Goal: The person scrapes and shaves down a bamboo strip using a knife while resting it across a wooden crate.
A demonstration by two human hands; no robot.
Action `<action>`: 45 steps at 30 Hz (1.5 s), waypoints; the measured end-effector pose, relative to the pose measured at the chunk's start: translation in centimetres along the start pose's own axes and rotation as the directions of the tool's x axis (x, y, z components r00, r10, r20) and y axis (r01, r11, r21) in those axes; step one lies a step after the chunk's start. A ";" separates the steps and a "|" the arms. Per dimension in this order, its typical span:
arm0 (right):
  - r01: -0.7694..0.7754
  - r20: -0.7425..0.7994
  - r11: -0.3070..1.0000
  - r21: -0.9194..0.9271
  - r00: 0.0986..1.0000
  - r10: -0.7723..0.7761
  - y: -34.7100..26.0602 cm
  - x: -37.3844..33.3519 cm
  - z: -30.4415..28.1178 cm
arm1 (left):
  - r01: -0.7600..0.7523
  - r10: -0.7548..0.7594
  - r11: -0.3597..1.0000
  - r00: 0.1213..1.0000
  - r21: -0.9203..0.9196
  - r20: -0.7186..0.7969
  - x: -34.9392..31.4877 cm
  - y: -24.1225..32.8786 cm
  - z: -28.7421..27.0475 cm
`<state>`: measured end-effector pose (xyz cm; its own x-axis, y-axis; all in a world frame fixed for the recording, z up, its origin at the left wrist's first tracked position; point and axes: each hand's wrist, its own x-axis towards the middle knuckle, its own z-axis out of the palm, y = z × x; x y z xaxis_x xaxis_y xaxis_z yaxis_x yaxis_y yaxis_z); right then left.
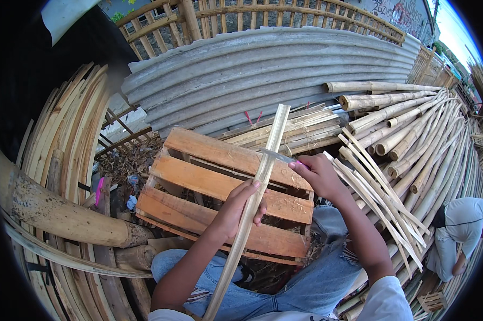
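Observation:
A long, pale bamboo strip [253, 198] runs slantwise from my lap up over a slatted wooden crate [220, 179]. Around its middle my left hand [240, 207] is closed, fingertips showing at the right edge. My right hand [315, 174] grips a knife [277, 155] by its pinkish handle. The blade lies across the strip's upper part, above my left hand, and seems to touch it. Thin shavings are scattered on the crate's slats.
Split bamboo strips [378, 198] lie fanned at my right, beside stacked bamboo poles [407, 128]. A thick bamboo pole [65, 211] and wooden slats [65, 128] fill the left. Corrugated sheeting [273, 69] stands behind the crate. Another person [461, 230] bends over at far right.

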<state>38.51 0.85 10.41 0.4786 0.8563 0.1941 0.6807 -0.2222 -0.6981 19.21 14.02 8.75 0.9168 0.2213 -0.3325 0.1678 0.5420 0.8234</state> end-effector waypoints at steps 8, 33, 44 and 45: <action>0.103 0.121 0.959 -0.265 0.990 -0.073 -2.8 -1.7 3.8 | -0.121 0.129 0.973 0.991 0.198 -0.025 -0.1 -0.1 0.5; 0.014 0.301 0.991 -0.130 0.953 0.026 -2.8 -1.9 3.6 | -0.099 0.098 0.988 0.995 0.117 0.011 0.5 -1.2 -0.2; 0.066 0.259 0.989 -0.135 0.966 -0.029 -2.5 -2.1 4.6 | -0.106 0.111 0.987 0.993 0.120 -0.041 0.5 -1.6 -0.2; 0.065 0.258 0.989 -0.133 0.966 -0.028 -2.7 -2.1 4.6 | -0.110 0.118 0.986 0.991 0.124 -0.066 0.5 -1.6 -0.3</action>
<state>33.15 1.80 8.72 0.2995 0.9537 0.0291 0.7779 -0.2264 -0.5863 19.30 13.46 7.13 0.9043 0.3368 -0.2623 0.1100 0.4098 0.9055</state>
